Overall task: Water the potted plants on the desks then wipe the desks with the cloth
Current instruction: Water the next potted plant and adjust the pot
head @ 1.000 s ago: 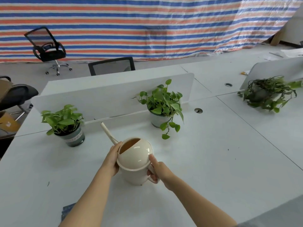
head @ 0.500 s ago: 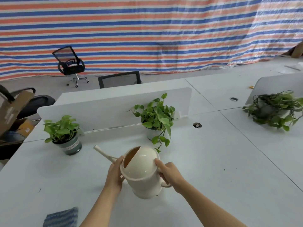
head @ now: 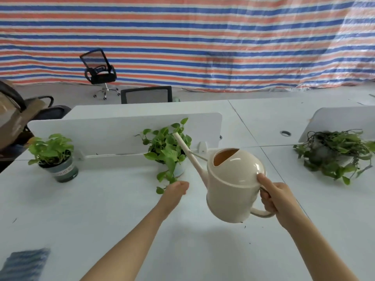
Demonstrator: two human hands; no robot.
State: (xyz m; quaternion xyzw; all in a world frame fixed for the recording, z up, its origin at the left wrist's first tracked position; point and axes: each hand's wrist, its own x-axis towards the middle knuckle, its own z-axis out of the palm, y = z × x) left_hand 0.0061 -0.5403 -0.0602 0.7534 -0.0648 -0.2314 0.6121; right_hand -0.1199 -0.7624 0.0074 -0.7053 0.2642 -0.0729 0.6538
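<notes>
The right hand is gripping the handle of the cream watering can, thumb pressing on its dome, and holding it tilted above the desk. Its long spout is reaching into the leaves of the middle potted plant. The left hand is hovering just beside that plant's trailing leaves, fingers curling under; whether they are pinching anything cannot be told. A blue cloth is lying at the desk's near left corner.

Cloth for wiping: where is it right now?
In the head view the cloth lies on the desk at the bottom left, left of the left forearm, nearer than the leftmost plant.
</notes>
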